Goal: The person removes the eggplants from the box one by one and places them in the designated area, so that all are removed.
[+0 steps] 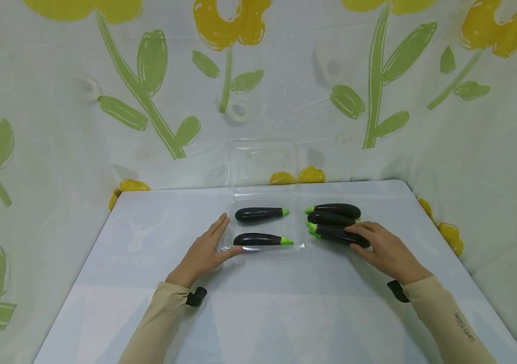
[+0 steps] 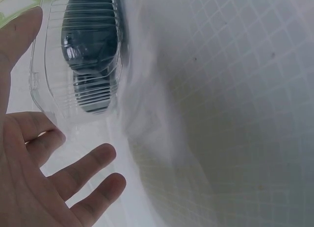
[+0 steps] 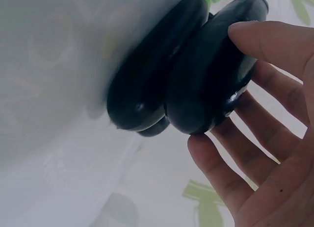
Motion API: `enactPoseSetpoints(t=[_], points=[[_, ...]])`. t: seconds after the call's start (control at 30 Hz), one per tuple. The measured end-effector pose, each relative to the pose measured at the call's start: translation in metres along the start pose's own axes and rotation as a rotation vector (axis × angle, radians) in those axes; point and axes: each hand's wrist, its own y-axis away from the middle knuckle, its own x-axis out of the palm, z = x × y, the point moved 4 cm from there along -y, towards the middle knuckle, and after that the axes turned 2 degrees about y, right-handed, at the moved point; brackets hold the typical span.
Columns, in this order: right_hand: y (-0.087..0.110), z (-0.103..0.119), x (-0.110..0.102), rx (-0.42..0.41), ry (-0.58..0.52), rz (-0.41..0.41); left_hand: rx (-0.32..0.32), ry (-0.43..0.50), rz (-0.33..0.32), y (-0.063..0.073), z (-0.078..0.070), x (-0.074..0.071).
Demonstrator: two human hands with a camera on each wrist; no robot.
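Observation:
A clear plastic clamshell box (image 1: 265,227) lies with its lid (image 1: 263,162) raised at the back. Inside are two dark eggplants with green stems, a rear eggplant (image 1: 258,215) and a front eggplant (image 1: 258,239), both pointing right. My left hand (image 1: 206,251) spreads around the box's front left corner, thumb along the front edge; its fingers (image 2: 44,143) are mostly straight. To the right of the box, my right hand (image 1: 388,251) grips an eggplant (image 3: 206,75) between thumb and fingertips, at its blunt end. Another eggplant (image 3: 152,70) lies close beside it.
More eggplants (image 1: 331,218) lie in a group right of the box, stems toward it. The pale table (image 1: 258,313) ends just behind the box, where a flower-printed cloth (image 1: 295,91) hangs. Cloth also flanks both sides.

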Motion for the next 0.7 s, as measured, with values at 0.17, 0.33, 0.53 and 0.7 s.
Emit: enactPoseSetpoints(t=[0.17, 0.33, 0.53, 0.7], points=[[0.006, -0.004, 0.0, -0.024, 0.014, -0.02, -0.014, -0.004, 0.01, -0.001, 0.0, 0.0], [0.009, -0.006, 0.001, -0.06, 0.027, -0.044, -0.008, -0.01, 0.006, -0.001, 0.001, 0.001], [0.008, -0.009, 0.006, -0.072, 0.042, -0.022, -0.008, -0.007, 0.003, -0.001, 0.0, 0.001], [0.01, -0.01, 0.012, -0.077, 0.044, -0.009, -0.012, -0.002, 0.012, -0.001, -0.001, 0.0]])
